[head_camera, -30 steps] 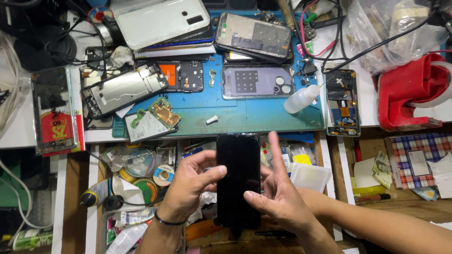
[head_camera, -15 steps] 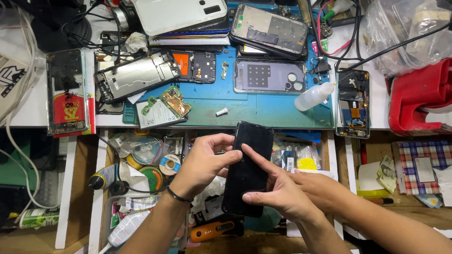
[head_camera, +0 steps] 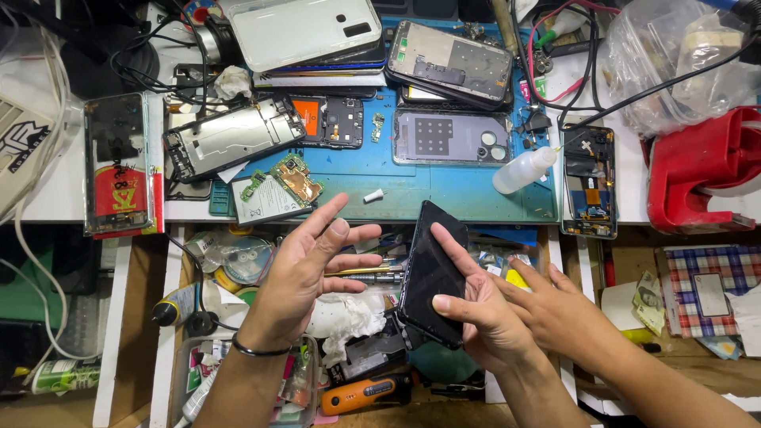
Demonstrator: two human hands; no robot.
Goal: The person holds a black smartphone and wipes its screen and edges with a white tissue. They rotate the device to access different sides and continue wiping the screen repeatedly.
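Phone: a dark phone (head_camera: 432, 273) is in the air, tilted, below the counter (head_camera: 55, 190) edge and above an open drawer (head_camera: 202, 238) full of small things.
Right hand: the right hand (head_camera: 487, 325) has the grip closed on the phone's lower half, thumb on the glass and one finger laid along the right edge.
Left hand: the left hand (head_camera: 305, 265) is near the phone but apart from it; its grip is open, fingers spread, and it holds nothing.
Risk of drop: I judge that one hand alone carries the phone, and only low on the body. If the thumb slides on the smooth glass, the phone can fall on the metal tools (head_camera: 372, 275) or the orange screwdriver (head_camera: 365, 394) below.
Risk of bending: pressure from the thumb on the glass, with support only at one edge, could crack or lift the screen.
Risk on the counter: the small bottle (head_camera: 523, 169) lies on the blue mat (head_camera: 444, 198) just above the phone; a raised hand could knock it.
Third hand: another hand (head_camera: 563, 313) lies just behind the right one. I cannot tell whose it is, or if it touches the phone.
Hidden: the back and the lower end of the phone are covered.
Hard to see: whether the screen is on, cracked or loose.
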